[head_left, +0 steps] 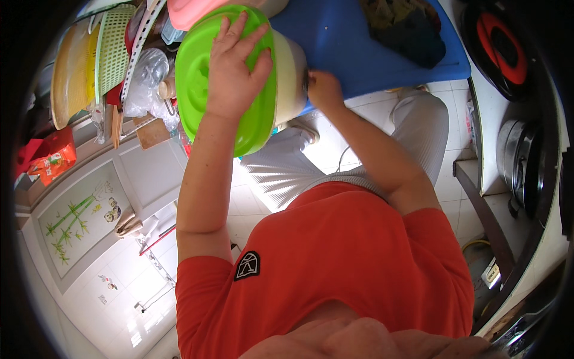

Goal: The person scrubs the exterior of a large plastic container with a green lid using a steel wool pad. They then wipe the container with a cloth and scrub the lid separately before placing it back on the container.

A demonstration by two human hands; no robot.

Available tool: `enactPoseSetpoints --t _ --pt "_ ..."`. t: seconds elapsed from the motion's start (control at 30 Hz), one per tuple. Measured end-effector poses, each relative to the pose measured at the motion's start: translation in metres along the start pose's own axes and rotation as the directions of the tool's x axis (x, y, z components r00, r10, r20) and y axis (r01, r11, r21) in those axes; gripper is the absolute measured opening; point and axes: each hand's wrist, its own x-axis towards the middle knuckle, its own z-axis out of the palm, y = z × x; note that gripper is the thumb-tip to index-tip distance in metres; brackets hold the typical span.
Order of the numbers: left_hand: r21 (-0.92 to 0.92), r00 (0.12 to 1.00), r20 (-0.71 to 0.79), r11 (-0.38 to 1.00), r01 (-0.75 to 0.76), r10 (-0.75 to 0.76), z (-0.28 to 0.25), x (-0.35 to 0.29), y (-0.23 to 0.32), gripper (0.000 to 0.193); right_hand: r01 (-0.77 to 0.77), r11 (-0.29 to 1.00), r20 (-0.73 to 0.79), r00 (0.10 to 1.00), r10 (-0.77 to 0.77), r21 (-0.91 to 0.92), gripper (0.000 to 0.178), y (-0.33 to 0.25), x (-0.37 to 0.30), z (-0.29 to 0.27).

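At the left end of the blue desk [371, 66]: pale tub [291, 69] under a green lid [194, 90]; what supports it is hidden. Left hand [235, 69] laid on the lid, fingers spread, not gripping. Right hand [324, 91] curled at a dark patch [307, 81] on the tub's side, grip unclear. Judged stiff, smooth, rather slippery; weight uncertain. Best hold: rim and base.

Lighting: bright overall, dimmer at near right. Glare: washed-out patch on the floor [329, 140]; white reflections on the tiled wall [134, 329], left. Sheen: faint, on the blue surface [365, 69], far. Clarity: green lid [194, 105] vividly lit, legible. Distortion: decorated white door [78, 239] skewed, left; black curved vignette all round.
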Motion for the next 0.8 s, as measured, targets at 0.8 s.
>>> enactPoseSetpoints --t 0.8 --pt "-0.025 0.999 -0.028 0.999 0.028 -0.029 0.001 0.008 -0.002 0.041 -0.008 0.997 -0.13 0.991 0.018 0.071 0.025 -0.02 0.045 -0.013"
